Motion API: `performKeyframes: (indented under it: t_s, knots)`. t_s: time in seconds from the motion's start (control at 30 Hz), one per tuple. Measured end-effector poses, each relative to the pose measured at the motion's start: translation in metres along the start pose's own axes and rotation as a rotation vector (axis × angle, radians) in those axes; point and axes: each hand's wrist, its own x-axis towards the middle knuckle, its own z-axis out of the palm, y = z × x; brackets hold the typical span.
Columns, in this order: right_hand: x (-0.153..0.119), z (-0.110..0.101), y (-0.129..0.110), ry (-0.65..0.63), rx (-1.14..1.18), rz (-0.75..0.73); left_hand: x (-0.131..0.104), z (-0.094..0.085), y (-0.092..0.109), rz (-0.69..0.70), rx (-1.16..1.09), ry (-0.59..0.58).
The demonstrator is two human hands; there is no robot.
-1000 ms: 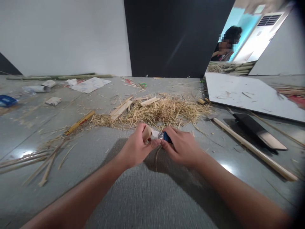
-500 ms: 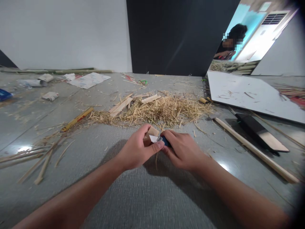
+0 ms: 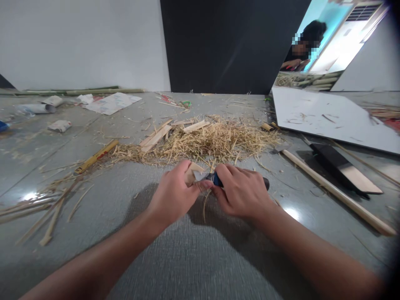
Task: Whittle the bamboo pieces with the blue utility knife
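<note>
My left hand (image 3: 171, 193) is closed around a small pale piece of wood (image 3: 189, 175), most of it hidden behind the fingers. Gripped in my right hand (image 3: 243, 189) is a utility knife (image 3: 216, 179) with a blue and dark handle, its black end showing beyond the palm. The blade points left and lies against or just over the wood piece; I cannot tell which. My left thumb is close to the knife's front end. A thin curled strip (image 3: 204, 206) hangs below the hands. Just beyond them spreads a pile of straw-coloured shavings (image 3: 218, 141).
Flat wood pieces (image 3: 156, 138) lie on the pile. To the left are a yellow tube (image 3: 96, 157) and thin sticks (image 3: 28, 205). On the right lie a long wooden-handled tool (image 3: 337, 191), a black-and-tan flat object (image 3: 346, 168) and a white board (image 3: 337, 121). A mirror reflects a person (image 3: 308, 46).
My right hand has turned slightly, so the knife's dark rear end now shows on its right. The blade has tilted against the wood piece. The whole view has shifted a little.
</note>
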Motion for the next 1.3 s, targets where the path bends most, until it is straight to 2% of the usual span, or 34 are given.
performKeyframes:
  t_s: [0.13, 0.43, 0.53, 0.57, 0.63, 0.67, 0.73, 0.8, 0.93, 1.0, 1.13, 1.3]
  knots:
    - [0.004, 0.001, -0.006, 0.018, -0.037, 0.077, 0.005, -0.001, -0.006, -0.001, 0.051, 0.026]
    - [0.013, 0.004, -0.025, -0.048, -0.050, 0.229, 0.015, 0.002, -0.011, 0.002, 0.094, 0.091]
    - [0.018, 0.000, -0.006, -0.067, -0.016, 0.352, 0.017, 0.000, -0.015, -0.040, 0.101, 0.122]
    - [0.019, -0.002, 0.007, -0.080, -0.015, 0.477, 0.018, -0.001, -0.017, -0.065, 0.094, 0.131]
    - [0.019, -0.007, 0.034, 0.000, -0.087, 0.696, 0.018, -0.004, -0.020, -0.095, 0.066, 0.153]
    - [0.017, -0.008, 0.047, 0.042, -0.126, 0.736, 0.018, -0.004, -0.021, -0.092, 0.040, 0.160]
    - [0.013, -0.007, 0.061, 0.062, -0.112, 0.699, 0.017, -0.005, -0.019, -0.069, -0.040, 0.146]
    - [0.008, -0.003, 0.060, 0.034, -0.004, 0.572, 0.015, -0.004, -0.016, -0.059, -0.154, 0.078]
    - [0.002, 0.005, 0.031, 0.011, 0.200, 0.243, 0.010, 0.000, -0.010, -0.085, -0.361, -0.108]
    - [0.001, 0.006, 0.017, -0.012, 0.272, 0.125, 0.007, 0.002, -0.009, -0.097, -0.431, -0.185]
    - [-0.002, 0.005, 0.006, -0.056, 0.326, 0.006, 0.003, 0.003, -0.007, -0.091, -0.516, -0.298]
    - [-0.004, 0.005, 0.004, -0.092, 0.306, -0.058, 0.001, 0.003, -0.006, -0.064, -0.543, -0.360]
